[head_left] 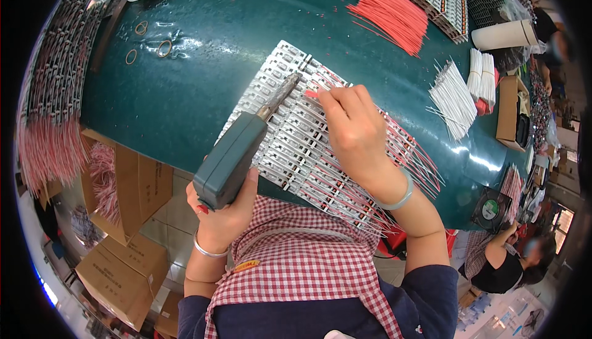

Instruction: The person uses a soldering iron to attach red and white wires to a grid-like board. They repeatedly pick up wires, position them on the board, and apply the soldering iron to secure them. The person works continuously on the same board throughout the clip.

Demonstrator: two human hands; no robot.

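My left hand (225, 222) is wrapped round the dark green handle of a soldering gun (231, 160). The gun's metal tip slants up and right over a panel of small white circuit boards (280, 148) laid on the green table (203, 6). My right hand (356, 130) pinches some short red wires (311, 93), their ends close to the gun's tip at the panel's upper part. Rows of red and white wires (419, 157) trail off the panel's right side, running under my right wrist and forearm.
A pile of red wires (393, 18) and a spread of white wires (455, 99) lie beyond the panel. Rubber bands (164, 48) sit at the left. Wired boards (55, 104) are stacked on the left edge, above cardboard boxes (123, 271). A small fan (491, 208) stands near another person (502, 262).
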